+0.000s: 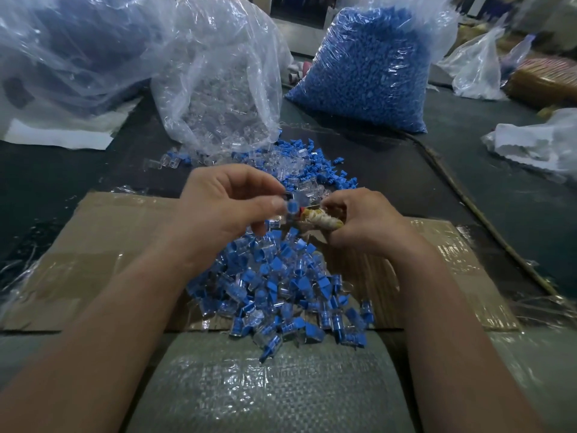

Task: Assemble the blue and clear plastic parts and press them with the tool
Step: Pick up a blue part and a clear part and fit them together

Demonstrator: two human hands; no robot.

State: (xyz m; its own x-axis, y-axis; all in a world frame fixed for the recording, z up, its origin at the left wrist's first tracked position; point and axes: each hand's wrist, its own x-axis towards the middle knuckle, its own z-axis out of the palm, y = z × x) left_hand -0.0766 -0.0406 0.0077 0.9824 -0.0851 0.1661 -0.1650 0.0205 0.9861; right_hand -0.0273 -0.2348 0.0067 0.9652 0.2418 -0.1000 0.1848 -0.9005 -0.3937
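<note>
My left hand (231,201) pinches a clear plastic part with a blue insert (292,207) between thumb and fingers, held above the pile. My right hand (359,220) grips a tool with a pale cord-wrapped handle (321,220); its tip touches the blue insert. Below both hands lies a heap of assembled blue-and-clear pieces (281,292) on taped cardboard (103,245). Beyond the hands, loose blue plugs and clear shells (299,160) are scattered on the dark table.
An open bag of clear parts (224,98) stands behind the hands, a full bag of blue parts (368,67) at back right. A large plastic bag (62,51) fills the back left. White bags (537,142) lie at right. Woven sacking (265,385) covers the near edge.
</note>
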